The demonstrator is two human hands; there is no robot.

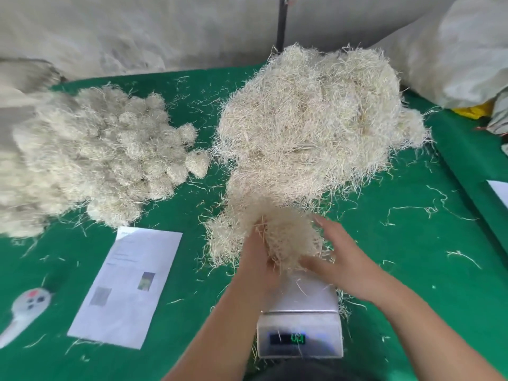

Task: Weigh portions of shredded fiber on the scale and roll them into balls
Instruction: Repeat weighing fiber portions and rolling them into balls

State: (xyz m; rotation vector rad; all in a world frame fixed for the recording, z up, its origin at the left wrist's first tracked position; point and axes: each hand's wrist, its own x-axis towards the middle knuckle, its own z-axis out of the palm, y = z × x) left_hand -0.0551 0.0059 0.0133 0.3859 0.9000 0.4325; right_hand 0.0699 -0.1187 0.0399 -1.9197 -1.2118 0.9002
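Head view of a green-covered worktop (412, 270) during portioning of shredded fiber. A large loose heap of pale fiber (316, 119) occupies the centre and far right of the cloth. Its near edge trails down into a smaller tuft of fiber (286, 243), which sits between the two hands just beyond the far edge of the scale.

The left hand (257, 259) lies against the left side of the tuft, palm turned inward; its fingers are buried in the strands, and whether they are curled or straight cannot be told. The right hand (338, 259) lies against the right side, its fingers (327, 229) extended and close together along the tuft and its thumb reaching under the near edge. Whether the tuft is lifted or rests on the worktop cannot be told.

The white scale (301, 320) stands directly below the hands, at the near edge of the worktop. Its platform carries only a few stray strands. Its display (287, 339) is lit green, but the digits are too blurred to read.

To the left, well apart from the loose heap, lies a pile of finished fiber balls (110, 155), several deep, spreading toward the left edge of the view. A printed sheet of paper (126, 287) lies flat near the scale's left side, and a white handheld device (26, 306) lies left of the sheet. Loose strands are scattered over the cloth. A grey sack (461, 50) rests at the far right.
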